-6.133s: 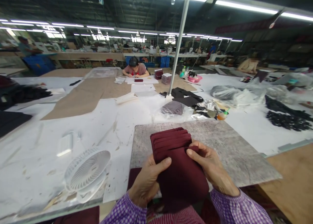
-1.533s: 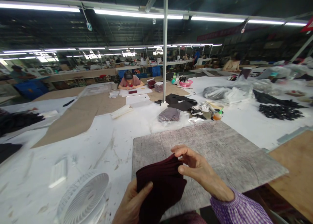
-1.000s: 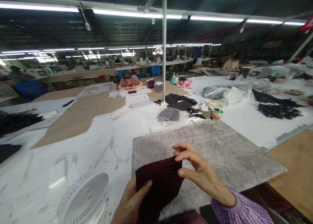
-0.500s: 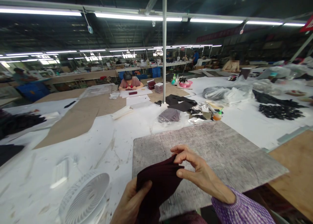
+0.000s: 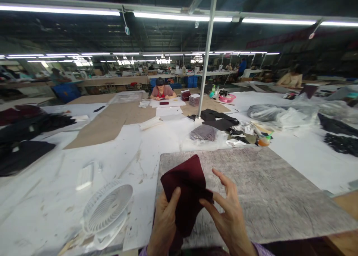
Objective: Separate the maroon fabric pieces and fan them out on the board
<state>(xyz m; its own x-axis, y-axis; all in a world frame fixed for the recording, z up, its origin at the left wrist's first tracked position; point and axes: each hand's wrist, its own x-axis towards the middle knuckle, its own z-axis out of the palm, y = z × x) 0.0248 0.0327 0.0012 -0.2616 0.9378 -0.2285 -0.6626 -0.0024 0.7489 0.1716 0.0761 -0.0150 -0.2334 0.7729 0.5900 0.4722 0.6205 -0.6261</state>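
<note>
Tube lights (image 5: 167, 15) from ten to two o'clock glow harshly beneath a dim ceiling (image 5: 156, 36). The white bench (image 5: 117, 155) looks bright and pale; at six o'clock, the maroon cloth (image 5: 187, 211) sinks into shadow. Wide-angle distortion stretches the edges, and the far blue bin (image 5: 67, 92) toward nine o'clock is soft.

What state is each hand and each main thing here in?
Left hand: closed on the fabric, thumb on top
Right hand: pinching the fabric's edge
Maroon fabric: bent, held off the board
Gray board: lying flat
White fan: grille tilted upward; spinning, cannot tell
Tube light: lit
Pink basin: holding dark items
</note>
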